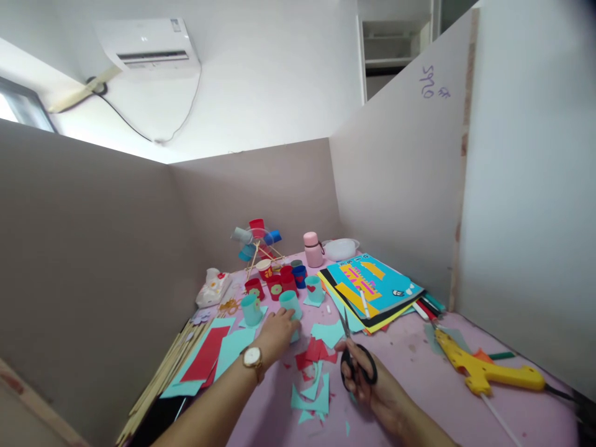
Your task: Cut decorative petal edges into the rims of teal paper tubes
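A light-blue cup (289,299) stands near the middle of the table (419,360), and the left hand (279,332) reaches to it from the near side, its fingers touching the cup's near right side; whether they grip it I cannot tell, since the back of the hand hides them. A watch (252,356) is on that wrist. To the right and nearer, the right hand (370,382) has its fingers closed around the black handles of a pair of scissors (347,335), whose blades point to the far side, slightly parted. Between the two hands lie red paper scraps (316,351), with light-blue offcuts (321,402) on their near side. Another light-blue cup (251,310) stands just left of the touched one, and a third (313,289), with a red heart, stands to its right and farther back. Behind them are several red cups (274,287) and a dark-blue cup (299,277). Farther off stand a wheel model (257,239) hung with coloured cups and, right of it, a pink flask (313,251). At left lie a red sheet (202,355) and wooden sticks (161,372); at right, a stack of coloured sheets (386,298) and, nearer, a yellow glue gun (488,371).
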Available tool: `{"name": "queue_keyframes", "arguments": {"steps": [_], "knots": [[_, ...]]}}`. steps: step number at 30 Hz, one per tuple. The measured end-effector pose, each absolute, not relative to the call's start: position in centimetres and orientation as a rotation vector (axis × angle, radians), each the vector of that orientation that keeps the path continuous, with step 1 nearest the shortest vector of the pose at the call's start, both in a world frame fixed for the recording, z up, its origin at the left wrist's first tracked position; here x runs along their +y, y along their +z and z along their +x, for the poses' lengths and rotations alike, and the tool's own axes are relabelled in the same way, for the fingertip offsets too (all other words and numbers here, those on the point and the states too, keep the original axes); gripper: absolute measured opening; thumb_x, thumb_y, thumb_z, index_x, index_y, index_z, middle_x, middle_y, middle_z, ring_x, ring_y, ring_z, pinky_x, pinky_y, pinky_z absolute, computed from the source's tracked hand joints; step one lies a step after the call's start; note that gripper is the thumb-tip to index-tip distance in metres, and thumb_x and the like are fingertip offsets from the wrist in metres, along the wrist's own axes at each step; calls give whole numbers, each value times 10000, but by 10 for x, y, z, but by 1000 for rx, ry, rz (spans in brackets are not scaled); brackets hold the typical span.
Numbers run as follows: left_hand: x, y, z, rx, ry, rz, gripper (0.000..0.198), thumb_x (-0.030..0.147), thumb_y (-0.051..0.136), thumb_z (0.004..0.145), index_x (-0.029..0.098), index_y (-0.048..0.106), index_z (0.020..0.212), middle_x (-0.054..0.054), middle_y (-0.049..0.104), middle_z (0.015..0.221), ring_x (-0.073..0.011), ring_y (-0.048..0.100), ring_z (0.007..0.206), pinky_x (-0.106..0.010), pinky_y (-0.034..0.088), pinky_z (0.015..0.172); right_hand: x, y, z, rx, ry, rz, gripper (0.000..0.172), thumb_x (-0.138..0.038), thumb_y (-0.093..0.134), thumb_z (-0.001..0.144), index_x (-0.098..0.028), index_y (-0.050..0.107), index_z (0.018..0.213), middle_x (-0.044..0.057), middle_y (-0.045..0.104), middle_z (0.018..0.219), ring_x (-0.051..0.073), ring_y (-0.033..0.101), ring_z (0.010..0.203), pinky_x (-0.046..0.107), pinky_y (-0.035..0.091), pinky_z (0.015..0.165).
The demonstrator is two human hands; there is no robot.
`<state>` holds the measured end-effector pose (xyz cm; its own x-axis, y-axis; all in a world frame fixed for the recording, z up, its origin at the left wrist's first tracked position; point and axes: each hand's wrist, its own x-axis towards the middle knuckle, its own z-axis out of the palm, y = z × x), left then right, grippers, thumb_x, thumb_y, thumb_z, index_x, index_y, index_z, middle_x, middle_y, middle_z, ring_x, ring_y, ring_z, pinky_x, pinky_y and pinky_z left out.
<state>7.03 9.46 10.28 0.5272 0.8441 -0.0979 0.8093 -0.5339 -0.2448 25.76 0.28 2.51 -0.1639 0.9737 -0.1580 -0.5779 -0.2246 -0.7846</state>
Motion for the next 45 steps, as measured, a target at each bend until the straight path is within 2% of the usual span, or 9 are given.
{"name": "queue_keyframes", "arguments": {"steps": [7,11,15,22,30,36,40,45], "knots": [[90,122,46,-1457,406,-2437,229,291,586,861,163,613,1049,-67,633,1132,-226,605,1019,-457,500,857,3,24,258,-715,1663,-802,524,-630,698,655,-172,577,876,-72,523,531,50,463,393,132,220,320],[86,143,19,-1584,349,-2394,195,297,573,870,163,626,1002,-53,657,1062,-202,627,955,-430,513,828,1,23,258,-723,1670,-803,489,-604,688,689,-171,583,889,-75,521,538,45,467,399,129,227,328],[90,153,2,-1795,220,-2289,228,312,559,878,164,609,1044,-55,657,1054,-194,637,918,-415,525,801,1,21,258,-726,1672,-824,508,-616,694,672,-170,587,889,-80,517,536,39,464,392,123,234,328],[98,142,17,-1986,165,-2194,259,324,564,874,165,599,1075,-62,646,1088,-202,634,933,-422,527,800,2,22,257,-746,1643,-870,492,-620,687,671,-178,584,859,-75,517,527,46,460,382,123,208,311],[95,140,33,-1967,213,-2172,260,347,567,869,158,609,1042,-56,659,1037,-193,643,888,-409,533,772,3,24,259,-719,1641,-874,479,-616,683,671,-184,588,856,-69,522,535,56,465,383,133,214,315],[103,140,61,-1779,5,-2203,271,318,557,875,174,587,1103,-75,610,1171,-231,590,1042,-459,491,867,3,25,259,-717,1640,-842,507,-618,682,677,-165,595,887,-68,528,546,47,466,398,132,226,326],[126,128,89,-1823,28,-2241,281,326,558,877,169,584,1108,-72,626,1138,-211,625,961,-433,523,812,6,24,260,-717,1649,-832,516,-619,686,670,-163,589,891,-69,526,539,47,459,392,136,217,326],[152,119,100,-1895,67,-2299,275,316,568,872,174,586,1107,-68,631,1125,-208,629,952,-426,528,804,10,23,264,-688,1639,-820,521,-634,674,672,-171,577,890,-78,516,536,40,448,385,134,198,328]]}}
